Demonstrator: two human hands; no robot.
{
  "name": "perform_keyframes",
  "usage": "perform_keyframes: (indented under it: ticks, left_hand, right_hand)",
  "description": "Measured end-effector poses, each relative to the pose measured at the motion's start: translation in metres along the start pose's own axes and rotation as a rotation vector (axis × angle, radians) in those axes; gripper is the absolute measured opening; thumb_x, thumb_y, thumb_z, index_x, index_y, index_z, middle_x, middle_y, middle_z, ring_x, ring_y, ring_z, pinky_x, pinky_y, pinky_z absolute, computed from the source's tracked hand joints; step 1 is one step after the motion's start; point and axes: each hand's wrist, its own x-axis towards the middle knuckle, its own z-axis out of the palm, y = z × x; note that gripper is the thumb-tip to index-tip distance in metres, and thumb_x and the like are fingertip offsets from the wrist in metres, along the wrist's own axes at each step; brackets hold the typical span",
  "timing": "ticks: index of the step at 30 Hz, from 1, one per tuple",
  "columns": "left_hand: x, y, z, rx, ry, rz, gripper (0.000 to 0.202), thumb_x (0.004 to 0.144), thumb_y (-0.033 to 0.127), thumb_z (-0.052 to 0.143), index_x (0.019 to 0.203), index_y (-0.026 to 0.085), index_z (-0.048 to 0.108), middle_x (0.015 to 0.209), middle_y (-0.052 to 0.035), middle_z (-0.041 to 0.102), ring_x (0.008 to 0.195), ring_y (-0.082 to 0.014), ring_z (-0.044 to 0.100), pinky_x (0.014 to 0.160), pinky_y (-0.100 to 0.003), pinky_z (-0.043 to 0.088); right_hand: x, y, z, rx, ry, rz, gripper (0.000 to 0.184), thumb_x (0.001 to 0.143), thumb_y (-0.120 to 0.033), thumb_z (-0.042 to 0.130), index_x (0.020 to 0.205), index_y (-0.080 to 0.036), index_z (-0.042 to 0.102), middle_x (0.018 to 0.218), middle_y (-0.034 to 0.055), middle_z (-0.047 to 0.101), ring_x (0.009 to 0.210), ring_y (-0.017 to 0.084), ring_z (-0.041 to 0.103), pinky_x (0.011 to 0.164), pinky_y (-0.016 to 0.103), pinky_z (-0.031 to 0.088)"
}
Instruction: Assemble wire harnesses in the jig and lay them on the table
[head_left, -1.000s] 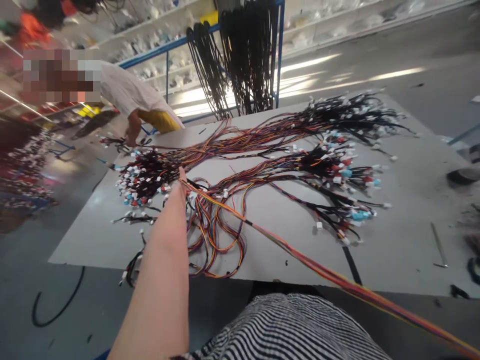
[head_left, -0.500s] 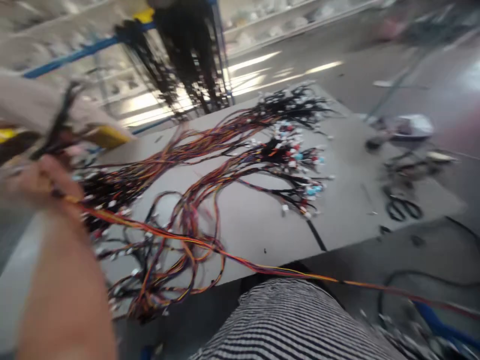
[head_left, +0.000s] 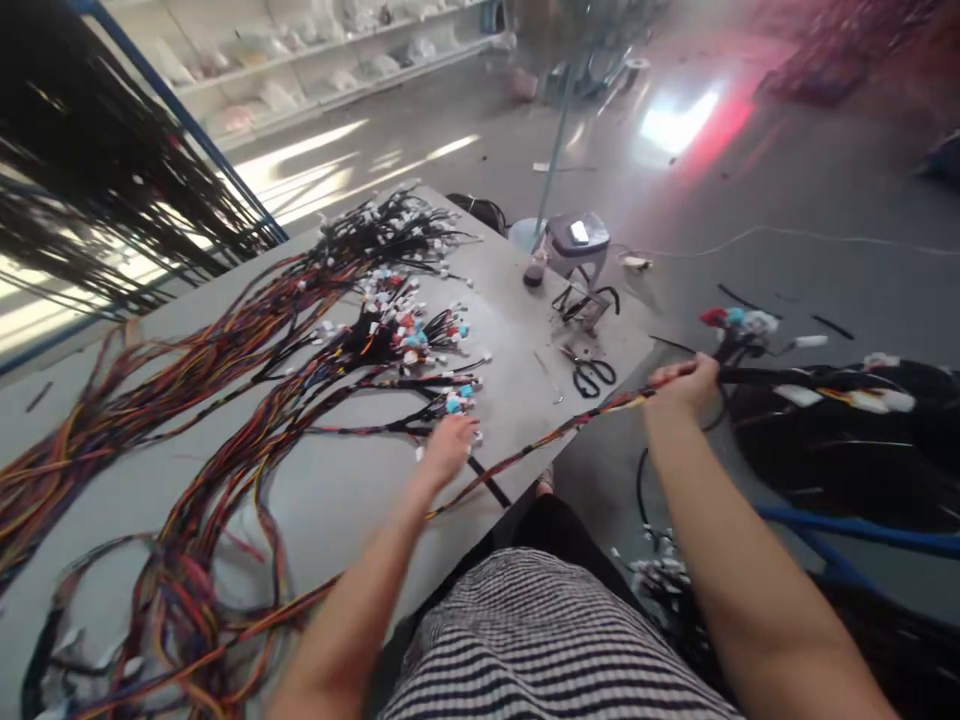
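My right hand (head_left: pixel 686 385) is closed around a wire harness (head_left: pixel 540 440) at the right, off the table's edge. Red, blue and white connectors (head_left: pixel 739 322) stick out beyond its fingers. From that hand the harness slants down to the left, passing behind my left forearm across the table. My left hand (head_left: pixel 450 448), slightly blurred, has its fingers stretched forward over the table edge, close to the blue and white connectors (head_left: pixel 459 400) of a harness lying there. I see nothing held in it; whether it touches those connectors I cannot tell.
Long harness bundles (head_left: pixel 225 440) lie across the white table (head_left: pixel 345 500). Black scissors (head_left: pixel 592 375) and a small device (head_left: pixel 577 245) sit near its right end. Black harnesses hang from a blue rack (head_left: pixel 187 120) at left; more lie over a rack (head_left: pixel 862 535) at right.
The view has swung to the right. My left hand, earlier at the far left gripping the harness, is now near the table's front edge. My right hand has come into view holding the harness.
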Motion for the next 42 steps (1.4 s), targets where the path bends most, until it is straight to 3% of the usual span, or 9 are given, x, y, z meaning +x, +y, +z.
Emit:
perform_keyframes:
  ticks: [3,6,13,18,23,26,30,39,42]
  left_hand:
    - [0.062,0.031,0.108,-0.223,-0.387,0.030,0.035,0.098,0.037,0.042,0.104,0.017,0.071,0.091,-0.0059,0.071,0.083,-0.0166,0.064,0.080,-0.028,0.050]
    - [0.128,0.044,0.176,-0.311,-0.495,-0.116,0.047,0.099,0.043,0.034,0.102,0.014,0.071,0.070,-0.0021,0.065,0.066,-0.0154,0.058,0.066,-0.026,0.045]
    - [0.271,0.012,0.206,-0.042,-0.248,-0.243,0.040,0.094,0.041,0.044,0.073,0.016,0.067,0.069,-0.0029,0.063,0.071,-0.0175,0.056,0.067,-0.026,0.040]
    - [0.302,-0.001,0.219,-0.075,-0.296,-0.322,0.038,0.093,0.039,0.047,0.067,0.016,0.063,0.059,-0.0014,0.057,0.061,-0.0151,0.053,0.061,-0.025,0.039]
    - [0.304,-0.010,0.220,-0.320,-0.336,-0.456,0.029,0.087,0.042,0.058,0.080,0.015,0.060,0.066,-0.0001,0.058,0.051,-0.0104,0.047,0.048,-0.022,0.038]
    - [0.308,-0.016,0.222,-0.415,-0.265,-0.409,0.028,0.081,0.041,0.066,0.084,0.015,0.057,0.073,0.0008,0.060,0.052,-0.0080,0.047,0.049,-0.020,0.038]
    - [0.309,-0.018,0.228,-0.469,-0.240,-0.379,0.027,0.081,0.040,0.065,0.083,0.015,0.055,0.068,0.0016,0.059,0.052,-0.0080,0.046,0.050,-0.020,0.039]
    - [0.307,0.000,0.223,-0.531,-0.324,-0.502,0.017,0.088,0.027,0.057,0.101,0.015,0.056,0.078,-0.0027,0.067,0.055,-0.0104,0.057,0.051,-0.021,0.042]
    - [0.308,0.000,0.226,-0.489,-0.274,-0.480,0.014,0.089,0.024,0.054,0.098,0.015,0.057,0.073,-0.0014,0.066,0.054,-0.0099,0.054,0.058,-0.024,0.044]
  right_hand:
    - [0.039,0.019,0.038,-0.021,-0.057,0.005,0.035,0.090,-0.017,0.041,0.057,-0.019,0.032,0.039,-0.0068,0.031,0.034,0.007,0.030,0.033,0.018,0.023]
    - [0.091,0.036,0.074,-0.121,-0.173,0.021,0.035,0.088,-0.021,0.043,0.055,-0.020,0.032,0.039,-0.0068,0.032,0.032,0.008,0.033,0.032,0.019,0.027]
    - [0.191,0.082,0.162,-0.625,-0.608,-0.210,0.037,0.087,-0.040,0.053,0.056,-0.019,0.048,0.051,0.0028,0.054,0.050,0.018,0.058,0.056,0.029,0.050]
    - [0.212,0.077,0.200,-1.309,-0.712,-0.531,0.043,0.092,-0.050,0.050,0.080,-0.012,0.067,0.085,0.0167,0.069,0.090,0.031,0.067,0.081,0.038,0.050]
    - [0.165,0.069,0.148,-1.689,-0.985,-0.605,0.035,0.097,-0.043,0.045,0.097,-0.015,0.067,0.099,0.0141,0.068,0.094,0.028,0.065,0.081,0.036,0.047]
    - [0.112,0.107,0.083,-1.884,-1.278,-0.409,0.024,0.091,-0.032,0.056,0.105,-0.014,0.064,0.097,0.0132,0.067,0.091,0.026,0.065,0.077,0.033,0.048]
    - [0.075,0.161,0.036,-1.943,-1.347,-0.379,0.037,0.087,-0.010,0.053,0.124,-0.011,0.055,0.117,0.0165,0.060,0.107,0.024,0.060,0.082,0.031,0.049]
    - [0.110,0.147,0.005,-1.660,-1.388,-0.019,0.029,0.097,-0.025,0.043,0.095,-0.013,0.070,0.103,0.0117,0.067,0.095,0.022,0.064,0.082,0.030,0.046]
    - [0.140,0.115,-0.018,-1.396,-1.196,0.070,0.034,0.094,-0.038,0.046,0.091,-0.018,0.073,0.088,0.0056,0.071,0.087,0.024,0.065,0.076,0.030,0.048]
